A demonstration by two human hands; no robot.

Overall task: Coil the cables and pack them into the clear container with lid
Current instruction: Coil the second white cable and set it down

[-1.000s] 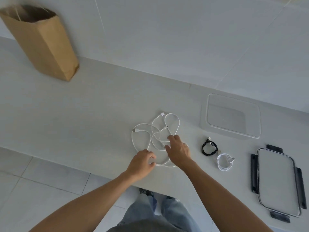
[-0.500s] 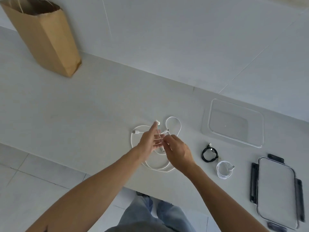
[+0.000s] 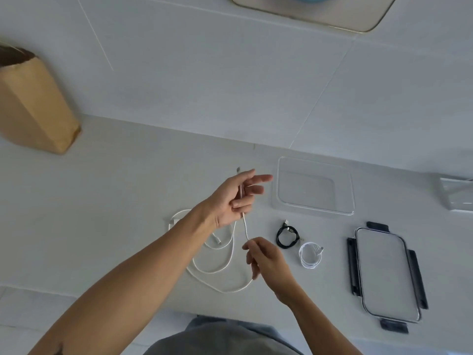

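A long white cable [image 3: 217, 271] lies in loose loops on the white counter. My left hand [image 3: 234, 197] is raised above it, holding one end of the cable across the palm, its plug sticking out past the fingers. My right hand [image 3: 266, 260] pinches the same cable a short way below. The clear container [image 3: 316, 187] stands open just right of my left hand. A coiled black cable [image 3: 287, 237] and a small coiled white cable [image 3: 310, 254] lie in front of it. The lid [image 3: 386, 274], with black clips, lies flat at the right.
A brown paper bag [image 3: 33, 108] stands at the far left against the wall. A clear object [image 3: 458, 194] sits at the right edge. The counter's front edge runs just below my forearms, with tiled floor beneath.
My left hand has lifted one end of the white cable off the counter and my right hand now pinches the cable below it. The tangle has loosened into wider loops.
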